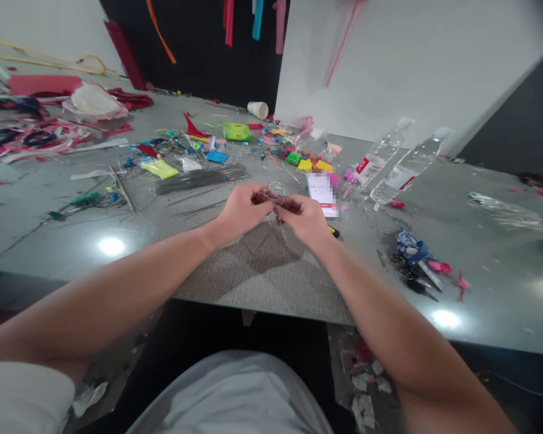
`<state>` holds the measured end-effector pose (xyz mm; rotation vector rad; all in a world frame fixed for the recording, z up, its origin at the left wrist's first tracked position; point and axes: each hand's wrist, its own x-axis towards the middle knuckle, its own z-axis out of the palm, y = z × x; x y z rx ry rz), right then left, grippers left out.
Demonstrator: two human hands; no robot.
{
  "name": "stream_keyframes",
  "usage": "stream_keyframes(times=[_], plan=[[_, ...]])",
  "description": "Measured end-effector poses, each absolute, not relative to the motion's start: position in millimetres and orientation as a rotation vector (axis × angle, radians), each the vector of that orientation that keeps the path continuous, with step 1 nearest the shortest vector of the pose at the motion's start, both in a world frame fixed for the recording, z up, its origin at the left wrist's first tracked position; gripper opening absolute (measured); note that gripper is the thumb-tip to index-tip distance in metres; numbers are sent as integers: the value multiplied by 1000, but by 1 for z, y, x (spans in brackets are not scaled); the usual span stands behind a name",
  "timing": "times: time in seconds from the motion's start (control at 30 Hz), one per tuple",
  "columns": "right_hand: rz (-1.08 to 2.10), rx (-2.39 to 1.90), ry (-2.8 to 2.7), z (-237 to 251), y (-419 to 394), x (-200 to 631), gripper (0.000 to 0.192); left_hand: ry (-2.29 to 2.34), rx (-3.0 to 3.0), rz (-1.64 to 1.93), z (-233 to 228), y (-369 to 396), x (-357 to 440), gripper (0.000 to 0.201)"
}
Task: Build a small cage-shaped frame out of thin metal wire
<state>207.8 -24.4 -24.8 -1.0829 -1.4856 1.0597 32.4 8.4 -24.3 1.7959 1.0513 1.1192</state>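
Over the front of the table, my left hand (242,210) and my right hand (306,218) meet fingertip to fingertip. Both pinch thin metal wire (282,232); a bent loop of it shows above the fingers and straight ends hang below. The exact shape between the fingertips is too small and blurred to make out. Just beyond my left hand lies a bundle of dark straight wires (201,178). A phone (322,194) with a timer on its screen lies right behind my right hand, and a yellow and black tool (333,231) pokes out beside it.
Two clear bottles (407,166) stand at the right, near scissors (419,280) and bits of pink material. Colourful packets (160,169) and small pieces spread across the back, with a white cup (257,110). Red wrapping material (43,84) heaps at the left. The table edge (262,309) runs before me.
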Motion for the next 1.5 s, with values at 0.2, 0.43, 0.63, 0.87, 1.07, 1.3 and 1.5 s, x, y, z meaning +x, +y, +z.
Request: stream_keyframes(times=[0.2, 0.43, 0.63, 0.87, 1.07, 1.3, 1.5], plan=[[1050, -1131, -1526, -23, -26, 211, 12, 877, 1603, 1046, -26, 8, 33, 12], [1083, -1217, -1466, -15, -28, 214, 7, 679, 1464, 880, -24, 15, 26, 21], [1089, -1218, -1429, -6, -30, 216, 7, 617, 1409, 791, -24, 23, 21, 22], [1100, -1171, -1507, -9, -27, 221, 9, 724, 1505, 837, -18, 19, 21, 17], [1066, -1255, -1518, -3, -31, 220, 9, 805, 1748, 958, -18, 16, 22, 13], [1149, -1163, -1486, -11, -28, 222, 17, 778, 1709, 937, -19, 13, 23, 14], [1295, -1187, -1419, -14, -25, 223, 18, 762, 1623, 851, -20, 12, 24, 17]])
